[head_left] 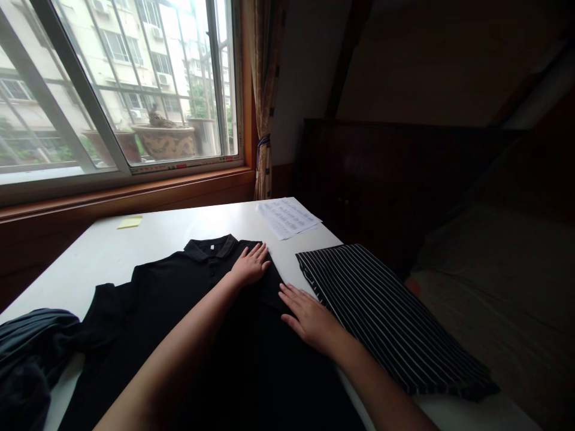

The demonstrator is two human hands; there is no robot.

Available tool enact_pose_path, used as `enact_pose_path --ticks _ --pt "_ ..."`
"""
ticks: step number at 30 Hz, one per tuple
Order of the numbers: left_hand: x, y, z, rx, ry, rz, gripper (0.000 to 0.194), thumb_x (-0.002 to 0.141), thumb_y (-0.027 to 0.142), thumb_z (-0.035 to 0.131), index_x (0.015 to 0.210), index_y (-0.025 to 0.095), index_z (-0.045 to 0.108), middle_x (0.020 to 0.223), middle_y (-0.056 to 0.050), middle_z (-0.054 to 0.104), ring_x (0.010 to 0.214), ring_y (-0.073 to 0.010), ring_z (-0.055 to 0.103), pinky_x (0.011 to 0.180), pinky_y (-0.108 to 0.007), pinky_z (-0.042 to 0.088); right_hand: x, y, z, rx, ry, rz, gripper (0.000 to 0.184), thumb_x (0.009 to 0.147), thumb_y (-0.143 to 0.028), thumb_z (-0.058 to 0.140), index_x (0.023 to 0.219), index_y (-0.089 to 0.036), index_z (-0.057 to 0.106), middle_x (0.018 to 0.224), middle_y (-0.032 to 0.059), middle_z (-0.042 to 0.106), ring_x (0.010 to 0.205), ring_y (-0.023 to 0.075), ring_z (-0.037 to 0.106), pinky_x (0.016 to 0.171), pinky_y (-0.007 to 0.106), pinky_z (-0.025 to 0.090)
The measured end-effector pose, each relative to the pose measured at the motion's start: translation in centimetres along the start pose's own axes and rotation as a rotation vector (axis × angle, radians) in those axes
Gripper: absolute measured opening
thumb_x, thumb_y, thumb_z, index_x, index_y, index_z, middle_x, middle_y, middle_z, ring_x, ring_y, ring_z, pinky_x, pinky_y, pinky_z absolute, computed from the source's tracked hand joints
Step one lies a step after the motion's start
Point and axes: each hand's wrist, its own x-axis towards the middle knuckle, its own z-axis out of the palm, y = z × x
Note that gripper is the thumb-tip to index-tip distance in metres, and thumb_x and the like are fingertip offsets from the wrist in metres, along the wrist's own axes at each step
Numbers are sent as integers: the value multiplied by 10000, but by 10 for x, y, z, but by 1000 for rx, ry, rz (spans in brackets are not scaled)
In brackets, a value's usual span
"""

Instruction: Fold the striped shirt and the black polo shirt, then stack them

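Black collared short-sleeved shirt [166, 311] lies nearest, front up, on white flat-topped counter [108, 254]. Left hand [251, 265] flat on its shoulder beside the collar, fingers slightly apart; right hand [309, 317] on its sleeve side, fingers slightly apart, thumb out. Black-and-white striped cloth [386, 317] right, dark crumpled fabric [33, 347] left, white printed papers [288, 218] behind.
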Motion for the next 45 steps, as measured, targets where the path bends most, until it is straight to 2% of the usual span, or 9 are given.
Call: enact_pose_path --ticks 7,12,15,20,23,27,34,40,45 --pt "10 -3 6 15 -16 -57 600 1021 491 310 1566 242 265 1632 -52 237 1511 -254 206 1207 -543 192 -3 -4 -9 18 75 -8 370 952 -280 566 1296 -181 658 1367 93 629 1326 245 531 1164 444 382" --pt "6 3 -2 23 8 -74 594 1018 471 339 1566 255 265 1633 -61 244 1507 -290 213 1195 -563 212 -2 -3 -4 1 172 -37 303 946 -192 540 1188 -179 721 1258 85 702 1232 228 612 1125 431 431" --pt "-8 16 -11 34 38 -70 588 1019 433 347 1566 237 264 1636 -78 234 1514 -318 169 1185 -609 193 -2 -2 -2 -5 187 -47 304 941 -173 539 1181 -178 724 1242 83 711 1216 223 622 1114 417 443" --pt "-46 48 -17 33 25 98 613 1012 509 346 1534 187 341 1616 -87 296 1513 -267 195 1221 -507 176 0 -2 -1 -15 168 -29 309 936 -165 532 1175 -165 728 1231 90 716 1208 231 627 1104 414 453" --pt "-55 61 -11 28 -15 141 626 1016 513 319 1532 160 341 1617 -106 284 1509 -258 214 1215 -477 205 0 -3 -1 -19 155 -28 319 932 -158 529 1187 -158 722 1230 96 715 1207 235 628 1096 415 462" --pt "-36 55 -4 36 -23 54 606 1020 480 321 1532 157 343 1616 -106 283 1513 -247 200 1220 -457 202 -1 -3 -1 -26 150 -18 319 928 -159 542 1192 -163 720 1247 95 707 1211 236 627 1093 406 465" --pt "6 30 -2 38 5 -53 598 1028 453 283 1548 159 308 1619 -117 273 1510 -281 202 1203 -512 220 -2 -3 -2 -20 152 -15 324 920 -150 549 1194 -171 721 1240 89 711 1206 229 632 1078 389 481" --pt "17 24 1 31 30 -76 591 1030 437 283 1570 198 252 1625 -97 265 1517 -287 173 1200 -553 188 -3 -3 -5 -21 152 -18 302 916 -162 562 1158 -191 739 1176 77 741 1150 222 667 1060 370 492" --pt "12 28 -3 29 69 -81 590 1035 432 273 1574 197 235 1631 -105 246 1520 -296 155 1203 -584 147 -4 -2 -8 -7 144 -20 283 909 -169 574 1127 -209 749 1125 58 761 1112 214 688 1039 362 505"
